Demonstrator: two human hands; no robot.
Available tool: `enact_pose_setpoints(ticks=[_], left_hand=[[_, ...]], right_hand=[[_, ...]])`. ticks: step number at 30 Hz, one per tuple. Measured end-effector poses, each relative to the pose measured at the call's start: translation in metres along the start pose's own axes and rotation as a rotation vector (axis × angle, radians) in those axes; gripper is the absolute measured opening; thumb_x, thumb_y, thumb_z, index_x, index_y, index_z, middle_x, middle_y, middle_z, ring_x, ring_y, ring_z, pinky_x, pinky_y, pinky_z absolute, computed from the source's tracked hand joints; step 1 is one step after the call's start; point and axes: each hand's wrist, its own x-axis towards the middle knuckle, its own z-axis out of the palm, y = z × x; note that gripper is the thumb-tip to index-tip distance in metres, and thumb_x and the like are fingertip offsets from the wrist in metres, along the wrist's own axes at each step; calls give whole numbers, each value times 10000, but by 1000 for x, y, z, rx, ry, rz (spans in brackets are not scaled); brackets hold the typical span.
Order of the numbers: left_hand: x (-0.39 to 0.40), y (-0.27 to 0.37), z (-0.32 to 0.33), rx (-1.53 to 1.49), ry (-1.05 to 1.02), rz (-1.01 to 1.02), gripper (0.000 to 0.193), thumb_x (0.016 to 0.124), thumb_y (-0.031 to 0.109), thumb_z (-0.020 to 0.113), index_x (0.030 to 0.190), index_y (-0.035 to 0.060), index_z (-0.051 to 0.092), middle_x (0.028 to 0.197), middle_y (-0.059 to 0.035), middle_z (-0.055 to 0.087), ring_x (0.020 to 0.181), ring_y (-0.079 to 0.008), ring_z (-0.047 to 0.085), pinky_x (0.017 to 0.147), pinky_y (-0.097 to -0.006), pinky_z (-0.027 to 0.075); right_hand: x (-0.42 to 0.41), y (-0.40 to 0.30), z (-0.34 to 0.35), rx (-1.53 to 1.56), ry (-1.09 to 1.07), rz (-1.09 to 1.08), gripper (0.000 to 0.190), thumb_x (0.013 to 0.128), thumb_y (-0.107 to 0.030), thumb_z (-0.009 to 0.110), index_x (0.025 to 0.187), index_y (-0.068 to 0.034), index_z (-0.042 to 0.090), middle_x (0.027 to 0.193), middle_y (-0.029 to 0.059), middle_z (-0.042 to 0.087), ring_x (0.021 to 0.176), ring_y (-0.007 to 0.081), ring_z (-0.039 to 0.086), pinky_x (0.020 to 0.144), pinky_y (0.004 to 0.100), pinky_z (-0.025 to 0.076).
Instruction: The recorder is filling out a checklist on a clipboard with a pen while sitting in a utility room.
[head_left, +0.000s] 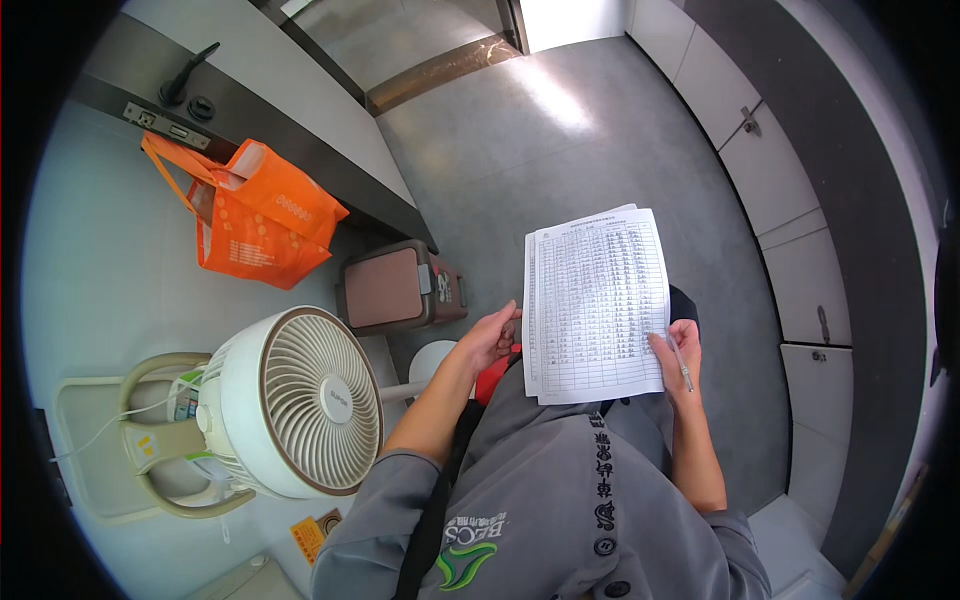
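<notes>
A small stack of printed table sheets (600, 307) with handwritten entries is held before my body, above the grey floor. My right hand (684, 375) grips its lower right edge, thumb on top. A slim clear pen (681, 364) also lies in that hand, slanting down across the fingers. At the left edge of the sheets is my left hand (491, 337), its fingers partly curled. One fingertip reaches the paper's edge; whether it pinches the sheets cannot be made out.
To the left stands a white fan (319, 401), with a brown lidded box (401, 289) beyond it. An orange bag (262, 217) hangs by the door handle (184, 75). White cabinets (780, 165) with keys line the right. A black strap (442, 480) crosses my grey shirt.
</notes>
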Motion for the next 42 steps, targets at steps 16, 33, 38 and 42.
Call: enact_pose_setpoints(ticks=[16,33,38,42], left_hand=[[-17,4,35,497,78,632,328,974,220,514,1125,-59,596,988,-49,652,873,-90,575,781,-253,467],[-67,68,22,202,257,716,260,965,110,502,1195,-1,553,1045,-42,636,891,-86,591,791,-249,473],[-135,126,27,-171,478,1210,250,981,141,499,1189,4,527,1075,-87,622,938,-147,616,812,-273,516],[-186,144,83,-502,350,1304,315,971,165,520,1244,7,501,1043,-104,618,914,-187,618,803,-314,521]], right_hand=[[-3,-19,3,-372,199,-82,179,824,-96,687,882,-56,522,714,5,536,653,72,490,607,250,440],[17,12,-40,-191,390,-86,150,816,-65,654,876,-32,521,775,26,555,719,119,509,700,276,455],[13,3,-25,-217,405,-132,127,828,-24,632,880,-30,516,789,22,549,708,109,509,689,264,456],[3,-25,-8,-336,417,-166,105,848,12,603,882,-45,522,810,34,567,698,120,523,662,265,458]])
